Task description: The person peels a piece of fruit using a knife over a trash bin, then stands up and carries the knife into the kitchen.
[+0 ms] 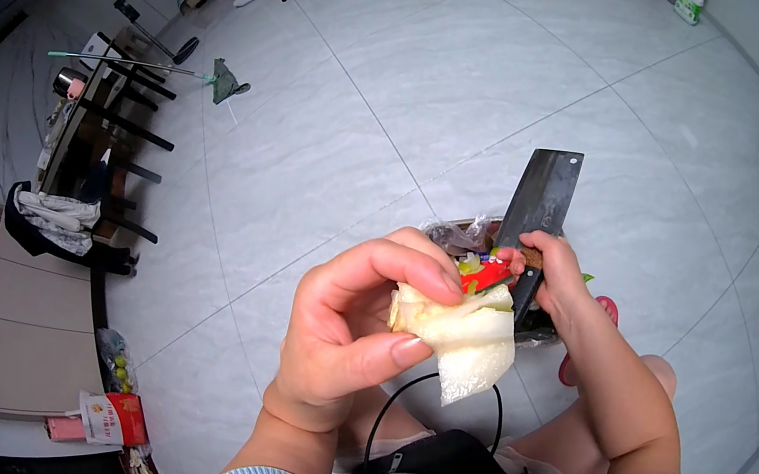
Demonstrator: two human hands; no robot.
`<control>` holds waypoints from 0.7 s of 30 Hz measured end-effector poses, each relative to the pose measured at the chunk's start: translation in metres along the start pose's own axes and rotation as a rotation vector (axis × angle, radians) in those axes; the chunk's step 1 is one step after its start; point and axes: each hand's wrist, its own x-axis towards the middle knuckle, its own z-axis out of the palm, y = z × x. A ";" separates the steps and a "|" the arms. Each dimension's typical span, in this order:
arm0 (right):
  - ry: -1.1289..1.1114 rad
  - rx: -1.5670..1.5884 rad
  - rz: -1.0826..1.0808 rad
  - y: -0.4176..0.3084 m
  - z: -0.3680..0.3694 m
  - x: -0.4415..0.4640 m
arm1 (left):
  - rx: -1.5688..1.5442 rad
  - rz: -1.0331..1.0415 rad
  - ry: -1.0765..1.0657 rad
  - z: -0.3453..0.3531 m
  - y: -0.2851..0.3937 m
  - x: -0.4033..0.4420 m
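The person's left hand (335, 316) pinches a pale piece of vegetable (473, 340) — thick stub toward the palm, thin flap hanging down — between thumb and fingers. The right hand (554, 273) grips a cleaver (540, 199) by its handle, its broad dark blade pointing away from the body. The vegetable is held up in front of a bin (540, 332), where clear plastic (461, 235) and a red wrapper (484, 275) show. Around it spreads the grey tiled floor (357, 132).
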 end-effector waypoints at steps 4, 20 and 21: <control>0.020 0.002 0.003 -0.004 0.003 -0.005 | 0.007 -0.004 0.024 0.001 -0.002 0.000; 0.033 -0.017 -0.110 -0.019 -0.006 0.000 | 0.146 0.059 0.157 -0.006 -0.011 0.002; 0.035 -0.011 -0.119 -0.020 -0.007 0.001 | 0.127 0.045 0.193 -0.003 -0.013 0.003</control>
